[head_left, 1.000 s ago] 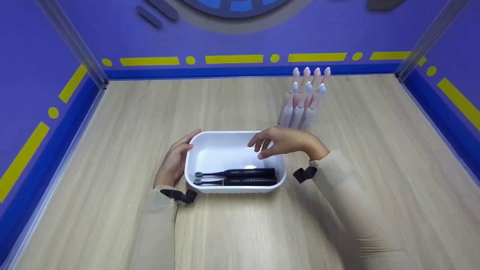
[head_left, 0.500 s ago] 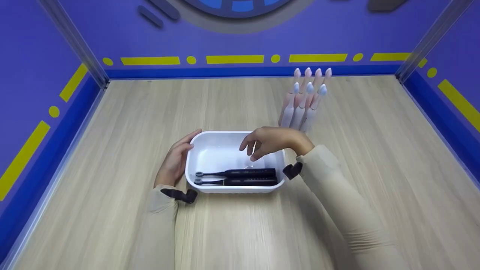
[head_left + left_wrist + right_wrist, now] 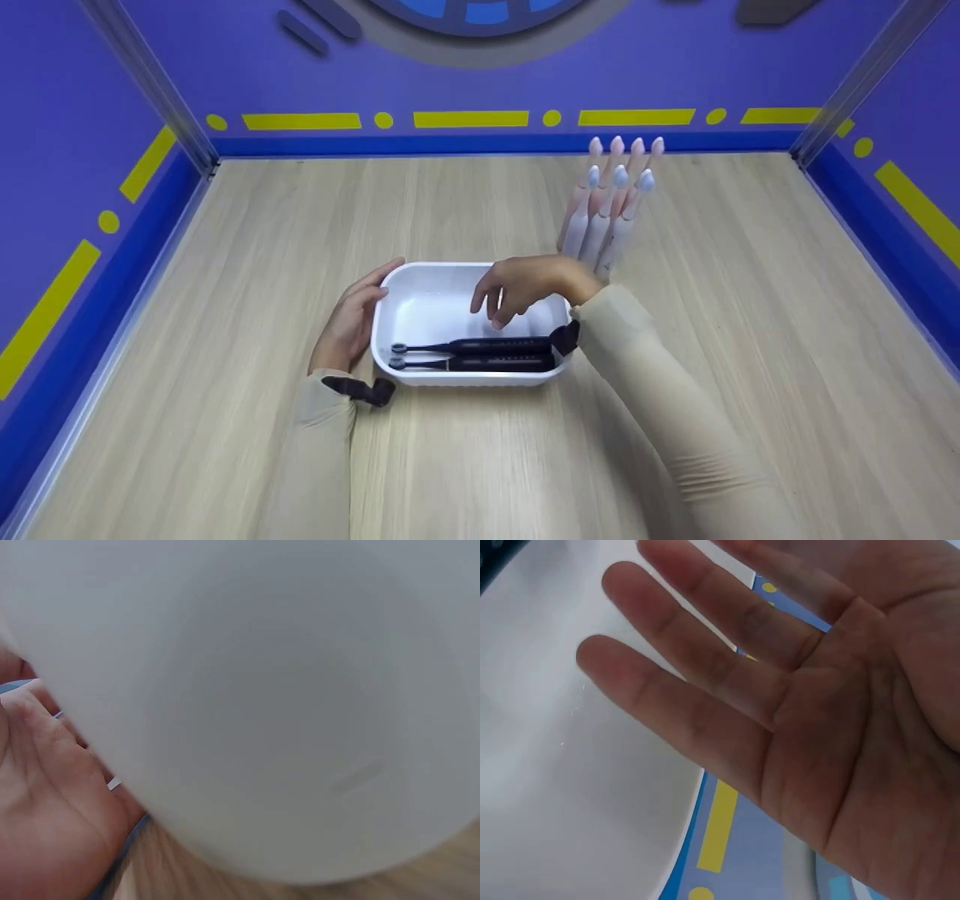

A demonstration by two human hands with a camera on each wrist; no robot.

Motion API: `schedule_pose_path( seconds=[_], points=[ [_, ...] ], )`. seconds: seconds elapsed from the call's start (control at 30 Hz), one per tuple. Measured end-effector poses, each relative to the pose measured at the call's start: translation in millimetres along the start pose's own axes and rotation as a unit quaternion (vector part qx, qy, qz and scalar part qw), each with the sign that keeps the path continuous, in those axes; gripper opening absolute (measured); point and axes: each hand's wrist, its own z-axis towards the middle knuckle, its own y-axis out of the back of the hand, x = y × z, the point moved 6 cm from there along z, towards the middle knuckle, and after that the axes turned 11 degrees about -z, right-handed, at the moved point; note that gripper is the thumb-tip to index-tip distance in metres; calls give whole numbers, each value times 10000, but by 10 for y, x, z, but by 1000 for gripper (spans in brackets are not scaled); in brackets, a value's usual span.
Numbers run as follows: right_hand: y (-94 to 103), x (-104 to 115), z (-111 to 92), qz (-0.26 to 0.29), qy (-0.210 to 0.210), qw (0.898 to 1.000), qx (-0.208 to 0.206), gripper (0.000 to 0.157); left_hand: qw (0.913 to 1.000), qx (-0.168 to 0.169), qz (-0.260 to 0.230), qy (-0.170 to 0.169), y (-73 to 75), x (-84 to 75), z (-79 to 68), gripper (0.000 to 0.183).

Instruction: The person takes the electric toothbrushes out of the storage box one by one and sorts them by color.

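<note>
In the head view, a white plastic tray [image 3: 420,315] stands on the table. Two black electric toothbrushes [image 3: 491,346] lie side by side along its near wall, brush heads to the left. My left hand [image 3: 346,326] holds the tray's left side, thumb at the rim and fingers around the far-left corner. The left wrist view is mostly filled by the tray's outer wall [image 3: 285,727], with the palm beside it. My right hand [image 3: 525,286] hangs over the tray's right half, fingers pointing down and nothing between them. In the right wrist view its fingers are spread loosely.
Several upright electric toothbrushes stand behind the tray to the right: white ones [image 3: 576,232] in front, pink ones [image 3: 616,150] behind. The right hand and wrist cover some of their bases. Blue panels [image 3: 480,90] wall the wooden table [image 3: 300,210] at back and sides.
My right hand has moved left and slightly nearer over the tray, fingers pointing more downward. The left hand, tray and toothbrushes stay in place.
</note>
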Motion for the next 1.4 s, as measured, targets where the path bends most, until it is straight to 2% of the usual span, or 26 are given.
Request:
schedule_pose_path(
  seconds=[0.2, 0.33, 0.53, 0.8, 1.17, 1.4],
  points=[
    [-44, -16, 67, -55, -354, 9990, 275, 39, 10000, 56, -12, -32, -4, 0, -3, 55],
    [-73, -28, 104, -18, -403, 9984, 407, 38, 10000, 43, 8, -13, -4, 0, -4, 55],
    [-115, -58, 149, 259, -451, 9969, 590, 37, 10000, 12, 0, 35, -8, 5, 3, 55],
    [-219, -156, 200, 661, -771, 9910, 867, 37, 10000, 4, 34, -1, -7, 7, 16, 55],
    [-274, -156, 218, 786, -1038, 9857, 1069, 39, 10000, 74, -43, -5, -12, -7, 11, 55],
    [-310, -160, 239, 792, -986, 9859, 1097, 40, 10000, 38, 4, 20, 2, -1, 0, 56]
  ],
)
